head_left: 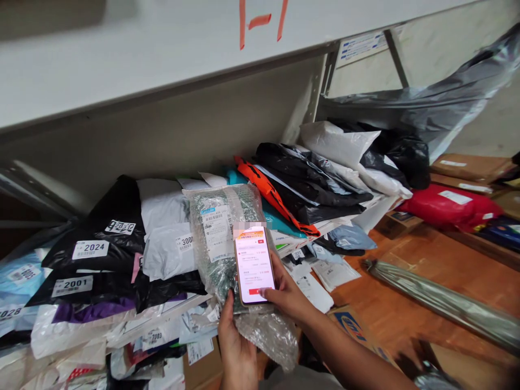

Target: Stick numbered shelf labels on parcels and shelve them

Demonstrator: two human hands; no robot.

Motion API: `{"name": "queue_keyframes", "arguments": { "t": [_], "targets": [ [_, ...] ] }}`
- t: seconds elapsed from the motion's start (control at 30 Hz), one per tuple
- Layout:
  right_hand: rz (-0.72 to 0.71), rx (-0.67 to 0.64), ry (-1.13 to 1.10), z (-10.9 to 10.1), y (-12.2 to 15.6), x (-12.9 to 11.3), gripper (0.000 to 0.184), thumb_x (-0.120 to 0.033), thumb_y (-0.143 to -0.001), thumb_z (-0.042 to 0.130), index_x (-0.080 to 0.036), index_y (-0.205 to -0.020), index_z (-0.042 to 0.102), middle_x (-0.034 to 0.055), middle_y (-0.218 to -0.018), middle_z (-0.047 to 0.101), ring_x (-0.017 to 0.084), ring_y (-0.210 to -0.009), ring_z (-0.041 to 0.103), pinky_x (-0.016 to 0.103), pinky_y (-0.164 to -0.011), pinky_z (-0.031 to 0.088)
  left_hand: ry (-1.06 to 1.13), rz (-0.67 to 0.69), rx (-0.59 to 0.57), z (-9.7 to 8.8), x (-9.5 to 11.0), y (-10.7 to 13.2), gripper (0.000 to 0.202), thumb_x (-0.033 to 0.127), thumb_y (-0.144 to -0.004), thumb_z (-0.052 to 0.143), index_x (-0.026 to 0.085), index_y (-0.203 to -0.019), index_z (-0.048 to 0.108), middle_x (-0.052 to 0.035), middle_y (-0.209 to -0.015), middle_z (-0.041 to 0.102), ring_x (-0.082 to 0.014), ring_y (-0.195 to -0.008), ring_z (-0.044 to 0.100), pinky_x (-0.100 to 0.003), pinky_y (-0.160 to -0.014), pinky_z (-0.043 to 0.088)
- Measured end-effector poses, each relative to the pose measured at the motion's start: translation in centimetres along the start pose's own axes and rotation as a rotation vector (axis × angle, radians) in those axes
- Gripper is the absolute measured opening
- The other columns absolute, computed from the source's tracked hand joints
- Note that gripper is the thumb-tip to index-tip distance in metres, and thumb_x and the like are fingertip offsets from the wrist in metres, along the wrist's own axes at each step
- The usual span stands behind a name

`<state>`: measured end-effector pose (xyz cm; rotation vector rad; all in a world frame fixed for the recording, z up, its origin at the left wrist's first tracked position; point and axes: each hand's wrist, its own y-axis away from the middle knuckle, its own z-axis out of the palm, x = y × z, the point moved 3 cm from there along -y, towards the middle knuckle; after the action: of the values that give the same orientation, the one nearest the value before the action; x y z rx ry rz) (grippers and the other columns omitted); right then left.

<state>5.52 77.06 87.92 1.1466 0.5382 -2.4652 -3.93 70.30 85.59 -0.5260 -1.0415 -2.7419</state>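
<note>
My left hand grips the lower end of a bubble-wrapped parcel with a white shipping label, held upright in front of the shelf. In my right hand is a smartphone with a lit pink-and-white screen, held against the parcel's front, the thumb resting on the lower screen. Both hands are closed round what they hold.
A metal shelf marked in orange tape spans the top. Below it lie stacked mail bags: black ones labelled 2024 and 2001, white, grey, orange. A red parcel, cardboard boxes and a long silver-wrapped roll lie on the wooden floor at right.
</note>
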Motion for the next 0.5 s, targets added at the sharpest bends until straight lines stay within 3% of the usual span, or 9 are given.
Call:
{"name": "queue_keyframes", "arguments": {
  "t": [0.5],
  "targets": [
    [-0.001,-0.005,0.055,-0.01,-0.17,0.02,0.076,-0.021,-0.065,0.076,-0.033,-0.132,0.042,0.0027,-0.125,0.063,0.022,-0.107,0.063,0.039,-0.090,0.050,0.035,0.004,-0.016,0.47,0.09,0.38,0.030,0.018,-0.091,0.050,0.014,-0.078,0.077,-0.0072,-0.076,0.077,-0.0202,-0.066,0.073,-0.032,-0.068,0.061]
  ]
}}
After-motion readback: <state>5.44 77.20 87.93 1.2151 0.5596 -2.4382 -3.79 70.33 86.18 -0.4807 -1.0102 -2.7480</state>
